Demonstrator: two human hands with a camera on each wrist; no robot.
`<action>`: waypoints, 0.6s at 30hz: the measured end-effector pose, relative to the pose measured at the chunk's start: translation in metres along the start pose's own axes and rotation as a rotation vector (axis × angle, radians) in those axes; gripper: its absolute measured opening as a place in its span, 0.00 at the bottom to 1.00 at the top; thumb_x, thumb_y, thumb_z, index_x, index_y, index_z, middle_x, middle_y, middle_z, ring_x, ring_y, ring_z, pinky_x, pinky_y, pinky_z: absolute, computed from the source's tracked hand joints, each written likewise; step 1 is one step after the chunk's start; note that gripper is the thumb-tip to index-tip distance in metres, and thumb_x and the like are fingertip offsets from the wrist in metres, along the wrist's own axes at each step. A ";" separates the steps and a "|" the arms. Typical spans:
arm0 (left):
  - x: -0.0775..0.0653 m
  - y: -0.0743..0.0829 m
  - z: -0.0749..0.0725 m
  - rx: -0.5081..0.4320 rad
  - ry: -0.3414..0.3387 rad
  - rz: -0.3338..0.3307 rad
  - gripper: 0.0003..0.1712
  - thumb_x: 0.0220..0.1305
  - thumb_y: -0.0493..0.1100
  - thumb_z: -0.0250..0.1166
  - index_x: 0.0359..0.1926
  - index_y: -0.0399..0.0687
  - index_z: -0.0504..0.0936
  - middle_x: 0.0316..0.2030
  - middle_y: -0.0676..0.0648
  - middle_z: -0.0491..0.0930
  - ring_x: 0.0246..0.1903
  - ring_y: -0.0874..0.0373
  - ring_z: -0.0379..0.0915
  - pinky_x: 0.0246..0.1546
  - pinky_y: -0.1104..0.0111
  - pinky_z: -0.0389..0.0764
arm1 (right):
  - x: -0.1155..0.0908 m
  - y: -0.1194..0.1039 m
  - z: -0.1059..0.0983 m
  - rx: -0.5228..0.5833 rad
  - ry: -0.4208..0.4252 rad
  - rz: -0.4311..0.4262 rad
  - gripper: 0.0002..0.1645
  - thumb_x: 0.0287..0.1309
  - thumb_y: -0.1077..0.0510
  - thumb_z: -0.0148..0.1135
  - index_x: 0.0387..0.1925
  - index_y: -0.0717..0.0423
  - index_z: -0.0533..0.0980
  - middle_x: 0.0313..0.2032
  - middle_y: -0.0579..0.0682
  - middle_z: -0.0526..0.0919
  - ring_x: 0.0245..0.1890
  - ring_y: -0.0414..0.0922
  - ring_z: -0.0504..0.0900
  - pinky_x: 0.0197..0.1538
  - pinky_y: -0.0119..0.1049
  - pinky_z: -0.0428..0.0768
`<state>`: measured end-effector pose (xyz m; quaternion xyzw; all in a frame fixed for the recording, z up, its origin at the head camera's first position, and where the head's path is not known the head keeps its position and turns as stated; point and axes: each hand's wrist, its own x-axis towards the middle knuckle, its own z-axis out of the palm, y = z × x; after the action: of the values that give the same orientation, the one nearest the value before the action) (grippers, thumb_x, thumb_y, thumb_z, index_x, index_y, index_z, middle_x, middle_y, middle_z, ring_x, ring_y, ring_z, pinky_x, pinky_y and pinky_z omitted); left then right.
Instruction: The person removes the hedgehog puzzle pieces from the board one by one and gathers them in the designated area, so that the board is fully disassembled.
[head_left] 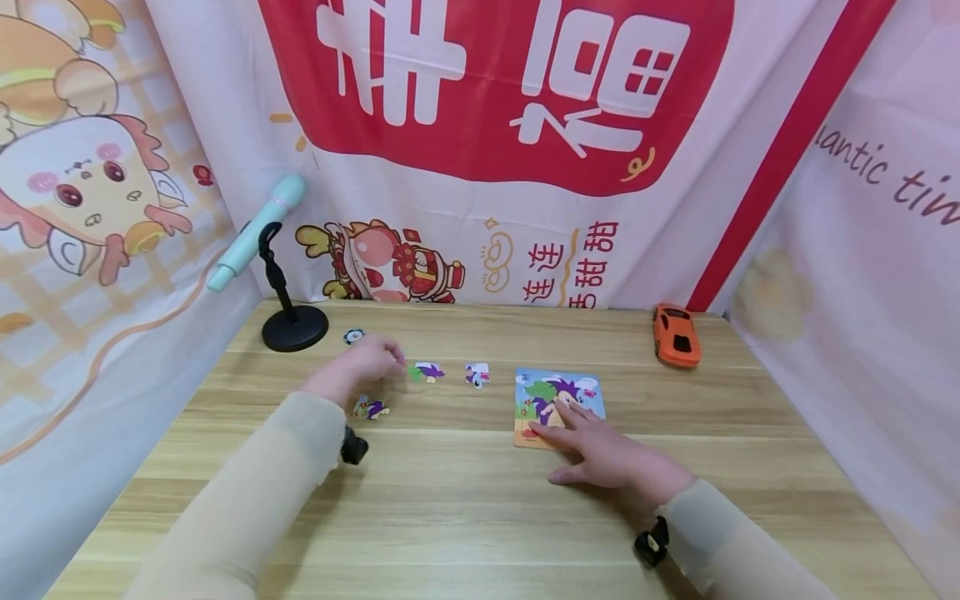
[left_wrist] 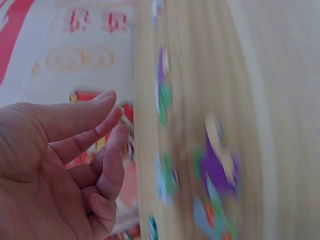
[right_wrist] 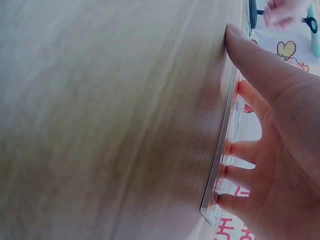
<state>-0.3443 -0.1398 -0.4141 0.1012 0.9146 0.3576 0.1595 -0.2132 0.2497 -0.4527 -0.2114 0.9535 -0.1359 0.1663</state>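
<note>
- Right hand [head_left: 600, 450]: fingers spread, laid on the hedgehog puzzle board [head_left: 536, 389], gripping nothing. Thumb tip on the tabletop [head_left: 450, 517], off the board's 6 o'clock edge.
- Board: right of table centre, about 10 o'clock from the right palm. Near square, no clear long axis; sky side faces 12, orange ground faces 6. Can't tell whether its picture is printed or set pieces.
- Left hand [head_left: 371, 358]: fingers loosely curled, thumb near index; nothing seen held. Exact fingertip gap: can't tell. It hangs above the loose pieces, about 10 o'clock from the board.
- Purple hedgehog piece [head_left: 371, 408]: about 6 o'clock of left hand, long axis roughly 10–4.
- Green-purple piece [head_left: 427, 372]: just off left fingertips at 3–4, long axis roughly 9–3.
- Blue-white eye piece [head_left: 477, 376]: farther out at 3, between green-purple piece and board.
- Green-blue piece [left_wrist: 164, 180]: beside left hand, blurred in left wrist view.
- Small round disc [head_left: 354, 336]: about 10–11 from left hand.
- Mint microphone [head_left: 258, 233]: at clip of black stand [head_left: 295, 328], long axis 7–1.
- Orange toy car [head_left: 677, 336]: about 2 from board, long axis near 12–6.
</note>
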 end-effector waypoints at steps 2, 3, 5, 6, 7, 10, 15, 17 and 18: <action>0.007 0.021 0.014 -0.002 -0.004 0.039 0.07 0.60 0.38 0.69 0.39 0.42 0.81 0.37 0.45 0.78 0.38 0.50 0.73 0.41 0.57 0.75 | -0.001 -0.001 -0.001 0.005 -0.002 0.009 0.45 0.54 0.27 0.61 0.72 0.21 0.59 0.77 0.52 0.43 0.74 0.62 0.42 0.68 0.64 0.51; 0.009 0.032 0.022 -0.017 -0.017 0.052 0.08 0.60 0.38 0.69 0.40 0.42 0.81 0.37 0.45 0.78 0.38 0.49 0.73 0.41 0.57 0.76 | -0.001 -0.001 -0.002 0.005 -0.002 0.009 0.45 0.54 0.27 0.61 0.72 0.21 0.59 0.77 0.52 0.43 0.74 0.62 0.42 0.68 0.64 0.51; 0.016 0.052 0.039 -0.032 -0.037 0.092 0.09 0.59 0.38 0.70 0.40 0.43 0.82 0.37 0.46 0.79 0.38 0.49 0.75 0.41 0.57 0.77 | -0.001 -0.002 -0.003 0.012 -0.005 0.014 0.44 0.54 0.27 0.61 0.72 0.21 0.59 0.77 0.51 0.43 0.75 0.61 0.41 0.68 0.64 0.51; 0.019 0.061 0.047 -0.030 -0.048 0.112 0.10 0.58 0.39 0.71 0.41 0.43 0.82 0.36 0.47 0.80 0.38 0.49 0.76 0.41 0.58 0.77 | -0.001 -0.001 -0.003 0.015 -0.006 0.014 0.45 0.54 0.27 0.61 0.72 0.21 0.59 0.77 0.51 0.43 0.75 0.60 0.41 0.68 0.64 0.51; 0.022 0.071 0.056 -0.023 -0.057 0.140 0.10 0.58 0.39 0.71 0.42 0.43 0.83 0.36 0.47 0.80 0.38 0.50 0.76 0.41 0.58 0.77 | -0.001 -0.001 -0.003 0.017 -0.007 0.014 0.45 0.54 0.27 0.61 0.72 0.21 0.58 0.77 0.51 0.43 0.75 0.60 0.41 0.68 0.65 0.51; 0.028 0.095 0.083 -0.040 -0.111 0.182 0.11 0.58 0.38 0.70 0.43 0.42 0.84 0.36 0.47 0.81 0.39 0.49 0.77 0.42 0.58 0.77 | 0.000 0.000 -0.003 0.024 -0.011 0.007 0.45 0.54 0.26 0.61 0.72 0.20 0.58 0.77 0.50 0.43 0.75 0.59 0.40 0.67 0.66 0.51; 0.035 0.121 0.125 0.033 -0.181 0.239 0.08 0.58 0.39 0.71 0.40 0.46 0.86 0.36 0.52 0.80 0.39 0.55 0.74 0.44 0.61 0.75 | 0.001 0.003 -0.002 0.038 -0.009 -0.020 0.45 0.54 0.27 0.61 0.72 0.20 0.58 0.77 0.51 0.43 0.75 0.58 0.39 0.66 0.67 0.52; 0.036 0.128 0.139 0.070 -0.199 0.246 0.07 0.58 0.40 0.72 0.38 0.47 0.86 0.35 0.53 0.80 0.38 0.56 0.74 0.44 0.62 0.75 | 0.001 0.004 -0.002 0.034 -0.003 -0.037 0.45 0.55 0.28 0.61 0.72 0.22 0.58 0.77 0.52 0.43 0.75 0.58 0.38 0.66 0.66 0.52; 0.037 0.130 0.145 0.087 -0.205 0.246 0.06 0.58 0.40 0.72 0.38 0.48 0.86 0.35 0.54 0.80 0.38 0.57 0.74 0.44 0.62 0.75 | 0.000 0.004 -0.001 0.030 0.003 -0.047 0.44 0.55 0.28 0.61 0.72 0.23 0.59 0.77 0.52 0.43 0.75 0.58 0.39 0.66 0.66 0.53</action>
<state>-0.3164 0.0554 -0.4331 0.2554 0.8886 0.3226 0.2026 -0.2155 0.2534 -0.4529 -0.2312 0.9463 -0.1544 0.1650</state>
